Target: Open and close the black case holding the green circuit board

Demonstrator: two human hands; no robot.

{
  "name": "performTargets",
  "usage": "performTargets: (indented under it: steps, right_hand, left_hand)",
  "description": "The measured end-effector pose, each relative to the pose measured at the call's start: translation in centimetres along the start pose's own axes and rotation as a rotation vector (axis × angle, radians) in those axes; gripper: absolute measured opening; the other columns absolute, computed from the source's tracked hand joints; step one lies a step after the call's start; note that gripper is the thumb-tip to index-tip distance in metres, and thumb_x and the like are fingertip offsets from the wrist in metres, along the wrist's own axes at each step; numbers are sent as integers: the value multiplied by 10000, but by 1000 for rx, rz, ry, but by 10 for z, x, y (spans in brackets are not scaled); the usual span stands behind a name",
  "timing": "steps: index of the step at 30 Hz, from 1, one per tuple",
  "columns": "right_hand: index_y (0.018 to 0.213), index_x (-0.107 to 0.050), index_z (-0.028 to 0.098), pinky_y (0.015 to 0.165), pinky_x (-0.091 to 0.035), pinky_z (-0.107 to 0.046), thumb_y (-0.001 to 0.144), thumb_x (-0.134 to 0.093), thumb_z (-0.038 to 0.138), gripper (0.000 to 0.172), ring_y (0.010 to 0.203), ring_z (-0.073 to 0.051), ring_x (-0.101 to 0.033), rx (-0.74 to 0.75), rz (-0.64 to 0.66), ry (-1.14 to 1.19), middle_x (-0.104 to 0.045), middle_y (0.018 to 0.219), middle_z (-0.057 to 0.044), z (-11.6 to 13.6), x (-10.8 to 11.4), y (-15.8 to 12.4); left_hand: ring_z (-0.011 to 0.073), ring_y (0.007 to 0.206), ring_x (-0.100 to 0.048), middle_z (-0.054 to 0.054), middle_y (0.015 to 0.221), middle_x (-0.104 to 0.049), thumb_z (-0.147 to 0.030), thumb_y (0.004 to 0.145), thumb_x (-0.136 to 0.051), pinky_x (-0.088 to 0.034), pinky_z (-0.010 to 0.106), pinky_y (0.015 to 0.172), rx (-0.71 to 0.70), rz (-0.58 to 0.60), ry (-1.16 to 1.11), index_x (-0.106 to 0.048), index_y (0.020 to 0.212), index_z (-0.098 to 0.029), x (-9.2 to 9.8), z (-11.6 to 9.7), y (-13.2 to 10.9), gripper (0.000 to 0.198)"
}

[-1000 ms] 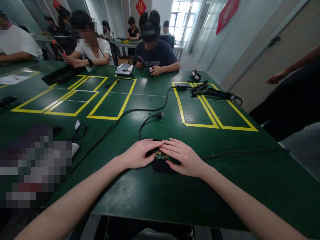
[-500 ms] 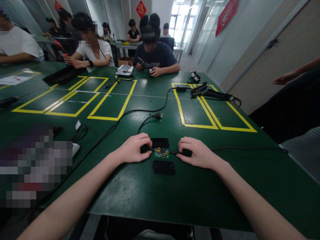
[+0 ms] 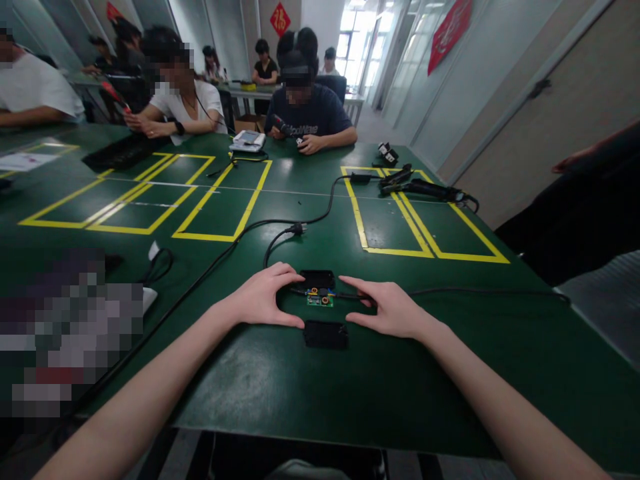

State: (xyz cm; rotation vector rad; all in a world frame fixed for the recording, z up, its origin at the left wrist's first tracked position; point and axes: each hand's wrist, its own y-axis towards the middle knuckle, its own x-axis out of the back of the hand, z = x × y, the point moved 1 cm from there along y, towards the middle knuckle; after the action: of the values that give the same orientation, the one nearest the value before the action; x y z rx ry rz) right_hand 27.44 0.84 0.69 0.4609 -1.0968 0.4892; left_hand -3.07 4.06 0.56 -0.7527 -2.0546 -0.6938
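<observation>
A small green circuit board (image 3: 320,301) with two copper coils lies on the table between my hands, a black cable running out from each end. Just beyond it is one black plastic case half (image 3: 318,279); the other case half (image 3: 326,335) rests on the near side. My left hand (image 3: 267,297) is open over the left cable, its thumb by the near half and its fingertips by the far one. On the other side my right hand (image 3: 385,307) is open too, thumb and forefinger spread around the right cable (image 3: 350,296). Whether its curled fingers touch that cable I cannot tell.
A mains plug (image 3: 298,229) lies beyond my left hand. A long black cable crosses the green table (image 3: 260,393). Further back are yellow tape frames and a black hair-tool-like device (image 3: 430,190). Several people sit opposite; another person's hand (image 3: 570,162) shows at right.
Both hands have opened from their pinch on the cables, thumbs and fingers now spread apart. The plug has shifted slightly left and the board lies a little higher in view.
</observation>
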Motion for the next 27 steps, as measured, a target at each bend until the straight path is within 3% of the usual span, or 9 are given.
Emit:
performTargets:
  steps: [2, 6, 13, 27]
  right_hand:
    - [1541, -491, 178, 690, -565, -339, 844, -760, 544, 831, 755, -232, -743, 10, -10, -27, -799, 1052, -92, 1, -3, 0]
    - [1539, -507, 162, 784, -606, -398, 800, -769, 650, 924, 869, -279, -774, 17, -3, -81, -760, 1241, -155, 3, -8, 0]
    - [1551, -498, 171, 857, -618, -439, 785, -780, 661, 952, 1022, -325, -772, -12, 1, -112, -750, 1265, -159, 5, -7, 1]
    - [1584, -454, 186, 857, -609, -471, 777, -773, 676, 996, 980, -339, -772, -96, 50, -116, -741, 1283, -159, 2, -4, 3]
  left_hand:
    - [302, 1158, -638, 134, 1264, -652, -658, 671, -880, -540, 449, 1014, -30, -9, -1, -642, 1340, -186, -2, -1, 0, 852]
    - [312, 1153, -635, 145, 1264, -659, -675, 668, -874, -541, 473, 1023, -33, -20, 3, -651, 1360, -181, -6, -3, 2, 878]
    - [322, 1181, -616, 144, 1302, -651, -679, 685, -862, -524, 501, 1052, -31, -7, 22, -633, 1406, -214, -4, -2, 3, 889]
    - [334, 1236, -557, 158, 1368, -565, -634, 744, -836, -487, 529, 1085, -21, -1, 12, -467, 1558, -226, -11, 4, 3, 983]
